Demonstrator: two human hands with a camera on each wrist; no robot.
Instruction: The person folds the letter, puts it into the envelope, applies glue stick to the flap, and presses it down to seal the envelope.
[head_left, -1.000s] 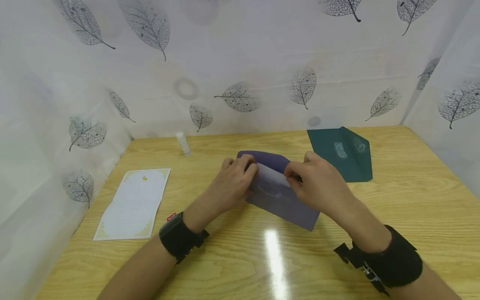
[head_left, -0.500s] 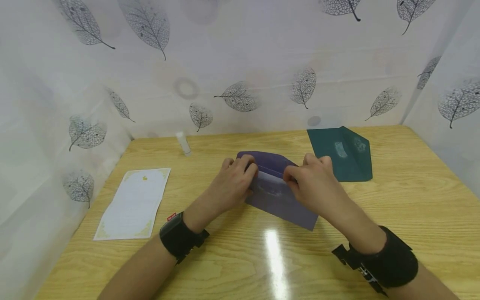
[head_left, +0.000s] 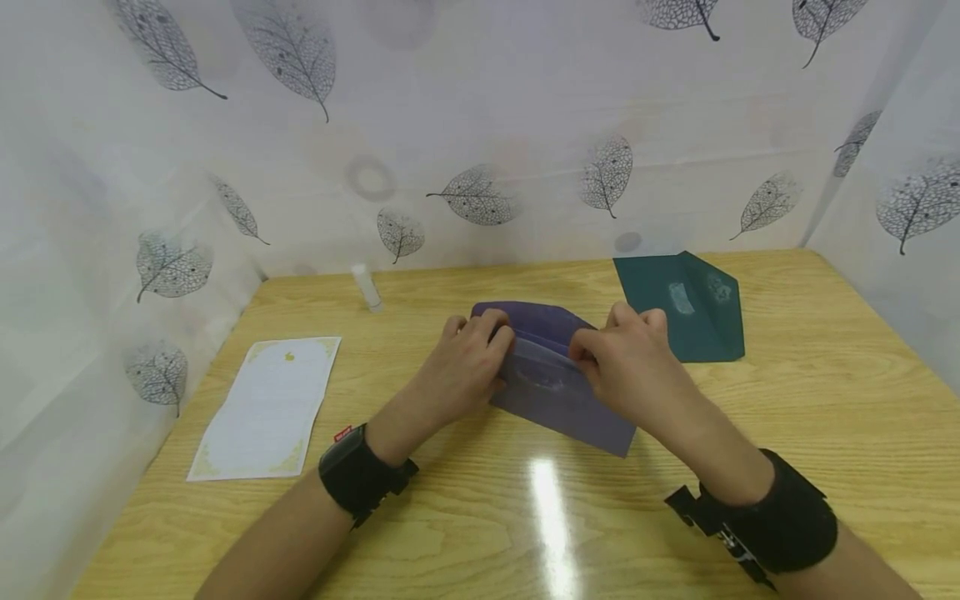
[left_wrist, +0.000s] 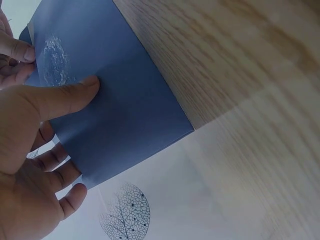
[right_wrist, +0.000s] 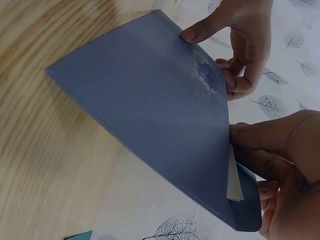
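Both hands hold a purple envelope point(head_left: 570, 408) tilted above the table, its darker flap point(head_left: 536, 321) standing behind the mouth. A shiny rough patch marks the envelope's front near that edge. My left hand point(head_left: 468, 358) grips the left end, with the thumb on the front and the fingers behind, as the left wrist view shows. At the mouth, further right, my right hand point(head_left: 630, 358) pinches the edge with curled fingers. In the right wrist view a sliver of white paper point(right_wrist: 233, 180) shows inside the envelope, beside the right thumb; the rest of it is hidden.
A green envelope point(head_left: 686, 321) with its flap open and whitish patches lies at the back right. White letter paper point(head_left: 266, 408) with yellow corner decoration lies on the left of the wooden table point(head_left: 450, 517). A small white tube point(head_left: 367, 287) stands near the back curtain.
The envelope's pale upper edge between the hands has dropped, and more of the dark flap shows behind it. My right hand has shifted slightly; the left has stayed in place.
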